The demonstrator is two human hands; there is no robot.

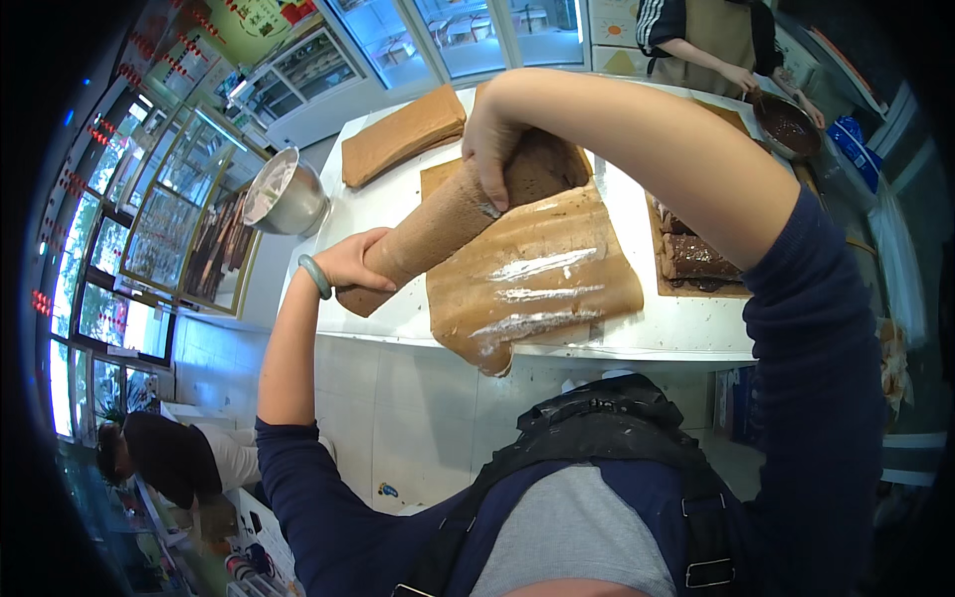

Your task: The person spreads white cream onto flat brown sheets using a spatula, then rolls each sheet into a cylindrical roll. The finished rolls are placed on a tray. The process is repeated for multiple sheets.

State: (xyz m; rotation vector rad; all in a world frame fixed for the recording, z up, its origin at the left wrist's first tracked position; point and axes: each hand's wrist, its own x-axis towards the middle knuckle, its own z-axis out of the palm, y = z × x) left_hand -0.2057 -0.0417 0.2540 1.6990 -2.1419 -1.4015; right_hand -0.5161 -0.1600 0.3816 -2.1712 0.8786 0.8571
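A long brown sponge cake roll [430, 231] slants across the white table, held at both ends. Low on its left end, my left hand [350, 261] grips it with the thumb on top; a pale green bangle circles that wrist. My right hand [487, 149] is wrapped round the upper part of the roll, thumb on the near side. Beneath and beside the roll lies a sheet of brown baking paper [537, 239], streaked with white cream, its near corner hanging over the table edge. The underside of the roll is hidden.
Stacked brown sponge sheets [403, 136] lie at the table's far left. A metal mixing bowl [300, 197] with pale cream stands left. Chocolate-coated rolls [698, 259] sit at right. Far right, a person in an apron [718, 40] handles a bowl of dark chocolate [788, 125].
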